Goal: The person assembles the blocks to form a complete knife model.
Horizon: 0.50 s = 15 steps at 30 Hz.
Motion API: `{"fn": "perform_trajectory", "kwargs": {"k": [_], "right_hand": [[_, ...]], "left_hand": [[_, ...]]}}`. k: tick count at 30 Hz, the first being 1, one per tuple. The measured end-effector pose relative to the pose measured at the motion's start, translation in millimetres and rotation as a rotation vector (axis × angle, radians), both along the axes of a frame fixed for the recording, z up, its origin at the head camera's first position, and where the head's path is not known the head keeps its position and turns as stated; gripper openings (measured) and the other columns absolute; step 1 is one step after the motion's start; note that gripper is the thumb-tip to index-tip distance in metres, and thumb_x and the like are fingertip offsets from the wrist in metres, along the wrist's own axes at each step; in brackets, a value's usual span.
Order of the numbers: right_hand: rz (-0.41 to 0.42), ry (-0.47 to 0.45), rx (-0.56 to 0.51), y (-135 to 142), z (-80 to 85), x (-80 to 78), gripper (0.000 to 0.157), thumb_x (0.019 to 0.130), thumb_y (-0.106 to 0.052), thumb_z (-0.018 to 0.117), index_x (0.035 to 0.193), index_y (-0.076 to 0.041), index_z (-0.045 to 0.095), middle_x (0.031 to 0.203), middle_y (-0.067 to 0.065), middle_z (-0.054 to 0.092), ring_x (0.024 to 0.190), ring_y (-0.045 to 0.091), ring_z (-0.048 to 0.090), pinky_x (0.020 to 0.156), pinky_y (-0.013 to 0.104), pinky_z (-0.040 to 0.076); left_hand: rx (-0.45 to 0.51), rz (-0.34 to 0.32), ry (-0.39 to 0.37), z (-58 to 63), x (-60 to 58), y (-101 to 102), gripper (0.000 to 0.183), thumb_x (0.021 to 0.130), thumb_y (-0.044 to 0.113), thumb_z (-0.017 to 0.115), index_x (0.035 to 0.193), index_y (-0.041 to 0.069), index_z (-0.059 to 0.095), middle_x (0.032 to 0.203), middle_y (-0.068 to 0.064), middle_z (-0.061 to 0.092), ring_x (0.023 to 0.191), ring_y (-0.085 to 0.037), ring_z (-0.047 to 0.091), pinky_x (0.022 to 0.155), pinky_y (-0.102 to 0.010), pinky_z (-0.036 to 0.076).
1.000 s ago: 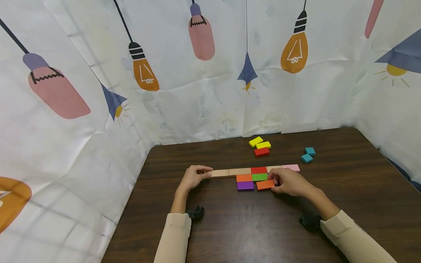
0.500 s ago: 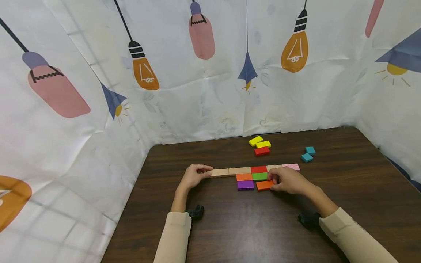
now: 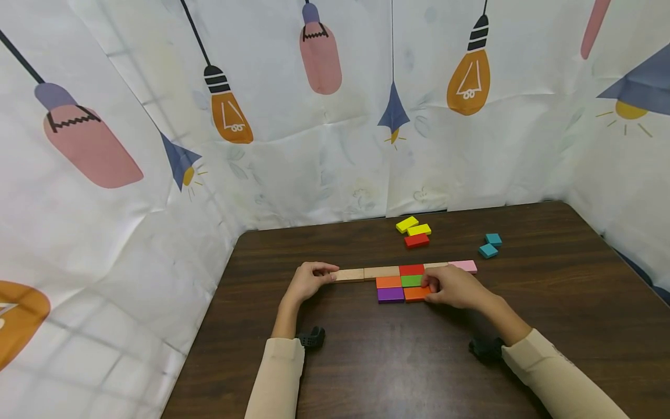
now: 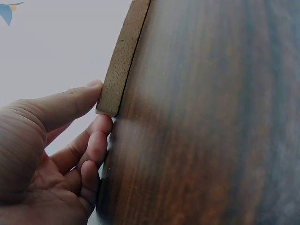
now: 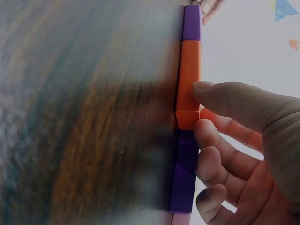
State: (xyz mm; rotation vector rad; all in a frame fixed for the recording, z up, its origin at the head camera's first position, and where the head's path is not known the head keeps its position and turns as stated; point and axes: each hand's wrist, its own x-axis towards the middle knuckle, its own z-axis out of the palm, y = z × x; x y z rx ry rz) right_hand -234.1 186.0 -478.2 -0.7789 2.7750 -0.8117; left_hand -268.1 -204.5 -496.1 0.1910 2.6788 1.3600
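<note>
My right hand (image 3: 454, 286) pinches an orange block (image 3: 415, 295) between thumb and fingers. In the right wrist view the block's far end meets a purple block (image 5: 191, 22). Behind it in the head view lie a green block (image 3: 411, 281) and another orange block (image 3: 388, 282). My left hand (image 3: 309, 281) holds the left end of a plain wooden block (image 3: 349, 274), its thumb (image 4: 91, 96) on the near side. That block begins a long row with a second wooden block (image 3: 381, 272), a red block (image 3: 411, 270) and a pink block (image 3: 463, 266) at the right end.
Two yellow blocks (image 3: 407, 224) and a loose red block (image 3: 417, 240) lie towards the back of the dark table (image 3: 361, 361). Two blue blocks (image 3: 488, 251) are at the back right. A patterned curtain (image 3: 324, 174) hangs behind the table.
My right hand has slid the orange block left, closing the gap to the purple block and lining the two up. The left hand has stayed at the wooden block's end.
</note>
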Motion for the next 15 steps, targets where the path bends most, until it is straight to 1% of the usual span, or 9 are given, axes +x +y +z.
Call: {"fn": "perform_trajectory", "kwargs": {"k": [15], "right_hand": [[-0.014,-0.015,-0.016,-2.7,2.1,1.6,0.019,0.085,-0.022,0.084,0.094,-0.019,0.067,0.072,-0.009,0.054,0.066,0.007,0.049,0.063,0.025,0.041]], "left_hand": [[0.002,0.001,0.009,-0.3,1.2,-0.3,0.017,0.092,0.024,0.077,0.109,0.025,0.081,0.093,0.000,0.070,0.079,-0.018,0.059,0.071,-0.032,0.050]]}}
